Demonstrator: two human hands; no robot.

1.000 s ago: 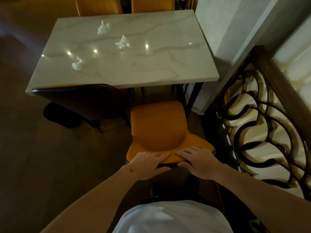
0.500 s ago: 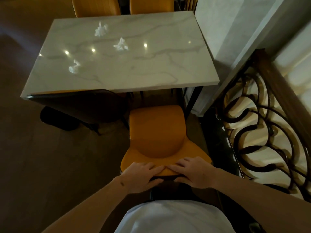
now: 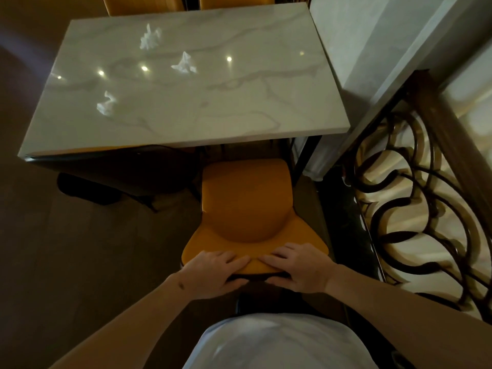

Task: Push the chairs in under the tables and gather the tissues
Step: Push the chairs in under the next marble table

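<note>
Both hands grip the top edge of the orange chair's (image 3: pixel 246 206) backrest: left hand (image 3: pixel 213 272) w/ fingers curled over the edge and thumb under, right hand (image 3: pixel 298 267) likewise, the two nearly touching at the middle. The chair sits at the near side of the desk (image 3: pixel 239 102), its seat front just under the desk edge, most of the seat not yet under. Three crumpled tissues lie on the desk top: one (image 3: pixel 150 38) toward the far side, one (image 3: pixel 184 63) near the middle, one (image 3: pixel 106 103) toward the left edge, all well apart from the chair. A dark chair (image 3: pixel 119 169) is tucked under the desk just left of the orange one; a black desk leg (image 3: pixel 306 161) stands just right of it. Step in hand, I judge: push the orange chair in. To do it well: push straight fwd w/ even force from both hands so the seat doesn't slew into the leg or the dark chair; keep it low and steady, no tipping; stop once the backrest is near the desk edge. Tissues after that, prob.
</note>
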